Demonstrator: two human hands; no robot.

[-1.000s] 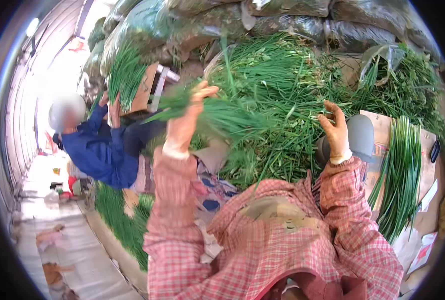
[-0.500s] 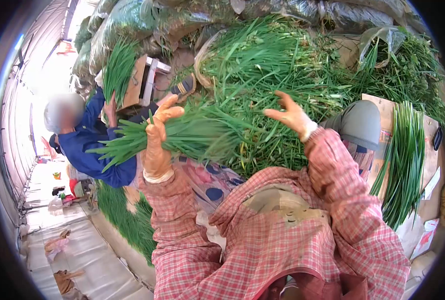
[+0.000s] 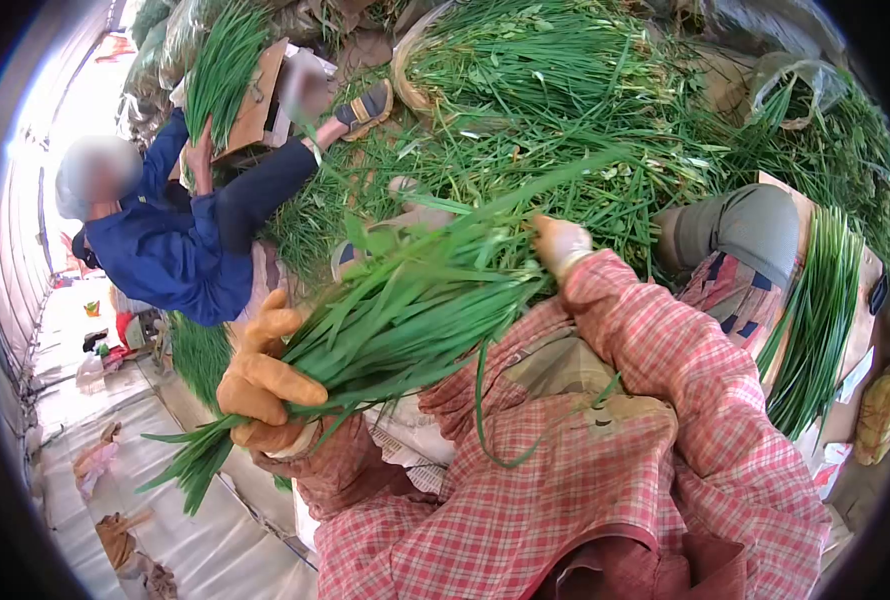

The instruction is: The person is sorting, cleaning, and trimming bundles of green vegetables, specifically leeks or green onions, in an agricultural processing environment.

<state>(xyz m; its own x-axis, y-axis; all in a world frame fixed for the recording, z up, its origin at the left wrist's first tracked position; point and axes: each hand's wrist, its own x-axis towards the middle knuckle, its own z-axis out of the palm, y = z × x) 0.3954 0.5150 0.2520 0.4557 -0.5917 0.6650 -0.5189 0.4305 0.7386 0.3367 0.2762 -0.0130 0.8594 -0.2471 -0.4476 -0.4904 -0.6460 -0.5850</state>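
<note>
A loose bunch of garlic chives (image 3: 415, 325) lies slantwise in front of my chest, its leaves partly blurred. My left hand (image 3: 270, 375), in a tan glove, holds it at the left end, with leaf tips sticking out below the wrist. At the bunch's right end is my gloved right hand (image 3: 562, 245), its fingers drawn together on some strands; the fingertips are partly hidden. Beyond my hands, a large heap of chives (image 3: 545, 70) covers the floor. To my right, a neat bundle of chives (image 3: 823, 310) rests on a cardboard-covered board.
A co-worker in a blue jacket (image 3: 165, 245) sits at the left, holding chives (image 3: 227, 70) over a wooden board (image 3: 250, 105). Plastic bags of greens line the back. My knee (image 3: 750, 225) is beside the right-hand board. Pale sheeting (image 3: 185, 520) covers the lower-left floor.
My left hand has moved down and left with the bunch, which now slants across my front. My right hand has come down from an open pose to the bunch's right end.
</note>
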